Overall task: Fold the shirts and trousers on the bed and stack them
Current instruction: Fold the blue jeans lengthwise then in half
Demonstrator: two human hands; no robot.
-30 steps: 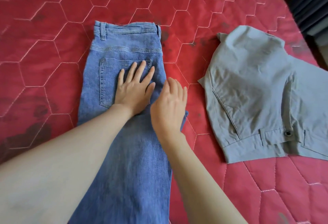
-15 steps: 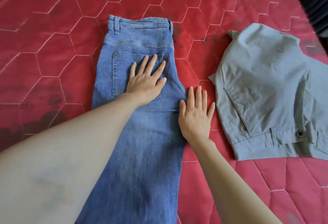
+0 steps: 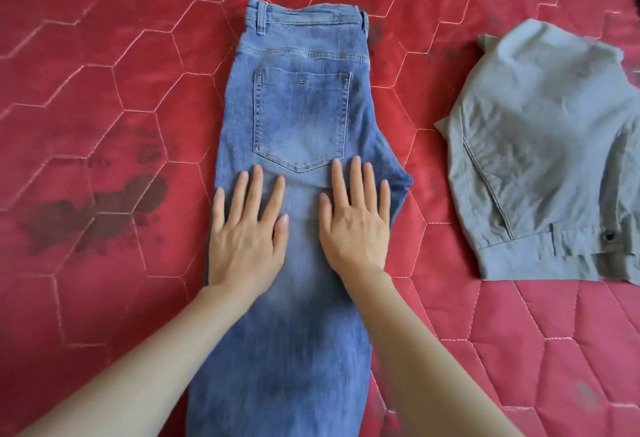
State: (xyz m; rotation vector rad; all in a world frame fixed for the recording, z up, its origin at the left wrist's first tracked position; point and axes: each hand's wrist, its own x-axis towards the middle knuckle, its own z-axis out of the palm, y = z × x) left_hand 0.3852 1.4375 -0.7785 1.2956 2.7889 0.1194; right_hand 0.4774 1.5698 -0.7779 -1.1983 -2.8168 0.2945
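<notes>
Both hands are now lying flat on the jeans [image 3: 298,145], side by side just below the back pocket [image 3: 301,118]. Half a second ago the left hand [image 3: 247,228] was sitting higher, across the pocket itself, and the right hand [image 3: 355,225] was resting off the denim on the quilt [image 3: 104,125] beside the jeans' right edge; a second ago that right hand was curled at the edge. Now the left hand is pressing down with fingers straight and slightly spread, its little finger reaching the jeans' left edge. The right hand is doing the same, fingers straight and fanned a little, its longest fingertips touching the pocket's lower corner. Neither hand is gripping any cloth.

The jeans are lying lengthwise on the quilt, folded leg over leg, waistband at the far end, and they are sitting closer and more central in view than before. The grey trousers [image 3: 540,159] are lying well to the right of the jeans, apart from them, waistband button toward the near side.

The lower legs of the jeans are running out of the bottom of the view, partly covered by both forearms. The grey trousers are being cut off by the right edge. Something dark is showing beyond the quilt's far right corner, too blurred to make out.
</notes>
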